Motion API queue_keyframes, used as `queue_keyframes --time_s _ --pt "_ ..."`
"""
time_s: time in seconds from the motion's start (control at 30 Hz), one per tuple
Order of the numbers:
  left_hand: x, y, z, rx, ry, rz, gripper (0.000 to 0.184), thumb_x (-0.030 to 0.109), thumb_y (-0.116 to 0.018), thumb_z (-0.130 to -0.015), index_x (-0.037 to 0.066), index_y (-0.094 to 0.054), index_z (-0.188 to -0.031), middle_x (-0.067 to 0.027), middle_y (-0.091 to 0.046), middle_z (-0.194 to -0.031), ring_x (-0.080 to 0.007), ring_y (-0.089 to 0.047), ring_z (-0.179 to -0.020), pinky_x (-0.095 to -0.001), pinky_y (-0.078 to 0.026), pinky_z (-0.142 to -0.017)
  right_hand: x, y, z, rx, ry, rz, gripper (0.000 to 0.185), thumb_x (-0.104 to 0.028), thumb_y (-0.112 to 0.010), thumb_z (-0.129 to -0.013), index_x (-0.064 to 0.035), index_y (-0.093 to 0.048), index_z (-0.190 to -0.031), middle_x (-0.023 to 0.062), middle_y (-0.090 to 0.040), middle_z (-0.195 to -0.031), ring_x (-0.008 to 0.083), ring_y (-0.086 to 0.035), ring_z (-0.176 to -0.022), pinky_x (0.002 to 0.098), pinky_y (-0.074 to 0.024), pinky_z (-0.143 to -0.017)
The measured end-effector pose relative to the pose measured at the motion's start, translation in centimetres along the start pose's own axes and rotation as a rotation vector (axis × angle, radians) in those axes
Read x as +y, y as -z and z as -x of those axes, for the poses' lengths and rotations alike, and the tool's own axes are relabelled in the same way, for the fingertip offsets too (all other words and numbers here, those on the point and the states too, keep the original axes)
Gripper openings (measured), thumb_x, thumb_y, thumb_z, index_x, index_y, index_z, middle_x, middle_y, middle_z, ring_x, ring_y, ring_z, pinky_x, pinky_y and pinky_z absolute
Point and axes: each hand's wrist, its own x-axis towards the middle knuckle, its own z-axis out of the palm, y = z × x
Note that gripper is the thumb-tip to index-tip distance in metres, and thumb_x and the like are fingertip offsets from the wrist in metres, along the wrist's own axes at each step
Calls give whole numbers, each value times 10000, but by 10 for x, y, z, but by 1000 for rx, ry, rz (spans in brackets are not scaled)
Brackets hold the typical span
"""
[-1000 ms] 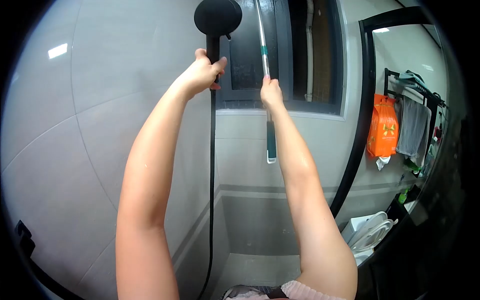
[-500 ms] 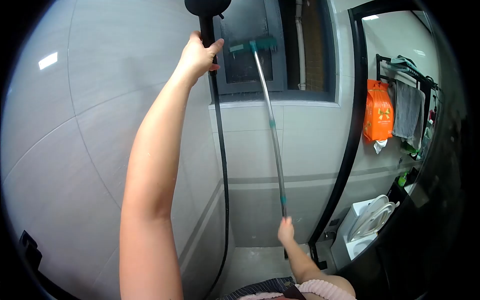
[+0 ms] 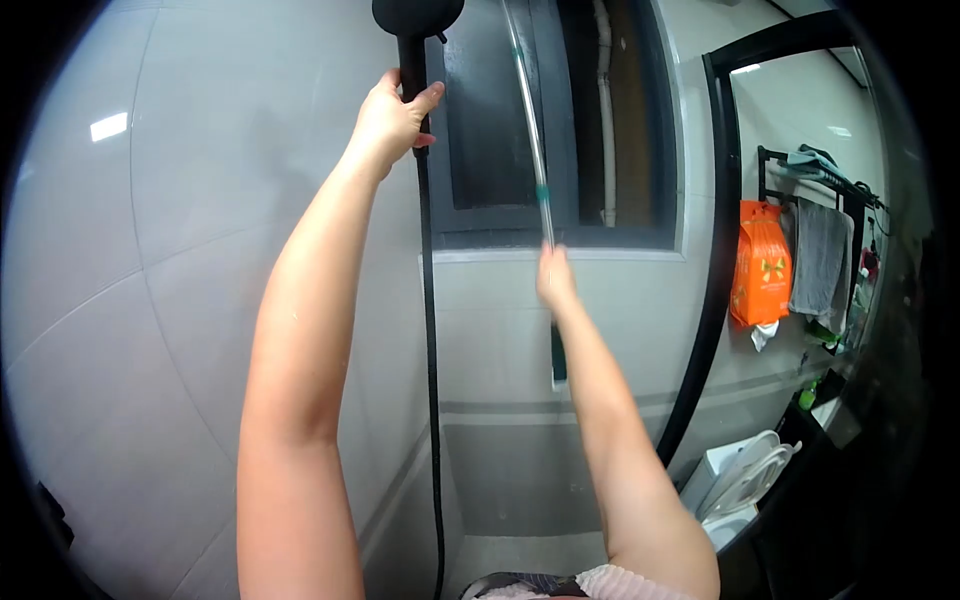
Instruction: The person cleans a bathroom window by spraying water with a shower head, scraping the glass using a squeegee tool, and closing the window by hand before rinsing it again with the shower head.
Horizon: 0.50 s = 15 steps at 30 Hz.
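My left hand (image 3: 392, 122) is wrapped round the handle of a black shower head (image 3: 418, 18), held upright at the top of the view, its black hose (image 3: 432, 350) hanging straight down. My right hand (image 3: 556, 275) grips a silver pole with green bands (image 3: 530, 110) in front of the window. The pole's dark green lower end (image 3: 559, 358) shows below that hand. Its upper end runs out of view at the top, so the brush head is hidden.
A dark-framed window (image 3: 620, 237) is ahead, with grey tiled wall (image 3: 190, 300) at left. Right of a black door frame (image 3: 722, 200) are an orange bag (image 3: 763, 265), grey towels (image 3: 815, 255) and a toilet with its lid raised (image 3: 740, 475).
My right hand and the pole have moved up from low near the floor, and the green brush head has left the view at the top. My left hand still holds the shower head.
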Motion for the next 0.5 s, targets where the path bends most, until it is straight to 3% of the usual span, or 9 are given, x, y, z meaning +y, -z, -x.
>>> queue_keyframes --time_s 0.1,0.2,0.23,0.37,0.5 --pt "2 2 -9 25 -1 -21 524 324 -652 -889 -18 -473 -1243 -141 -644 -1004 -178 -667 -716 -266 -565 -598 -85 25 -80 23 1 97 534 -452 -303 -989 38 -508 -1046 323 -616 -1020 483 -592 -980 509 -477 -856" --pt "-3 8 -15 64 -36 -46 518 326 -647 -891 -17 -477 -1240 -141 -644 -994 -182 -669 -712 -259 -570 -599 -80 13 -80 5 -10 104 523 -445 -299 -994 39 -490 -1052 324 -617 -1017 484 -594 -982 511 -486 -844" --pt "-1 10 -13 65 26 -70 430 364 -632 -900 31 -511 -1144 -81 -636 -987 -153 -617 -882 -284 -577 -697 -66 6 -64 -8 -8 77 511 -441 -308 -994 35 -487 -1042 328 -617 -996 489 -594 -966 520 -486 -824" --pt "-12 15 -12 101 5 -19 427 346 -639 -893 31 -504 -1147 -72 -619 -971 -153 -606 -851 -290 -577 -695 49 -30 46 -119 -141 57 441 -434 -349 -990 -13 -478 -1015 324 -617 -916 509 -589 -873 554 -473 -741" --pt "-19 18 -1 104 53 -16 435 346 -645 -887 32 -502 -1152 -77 -619 -978 -155 -606 -857 -293 -575 -691 167 -16 227 -196 -294 202 340 -379 -395 -990 -40 -425 -986 303 -613 -845 503 -590 -805 571 -467 -671"
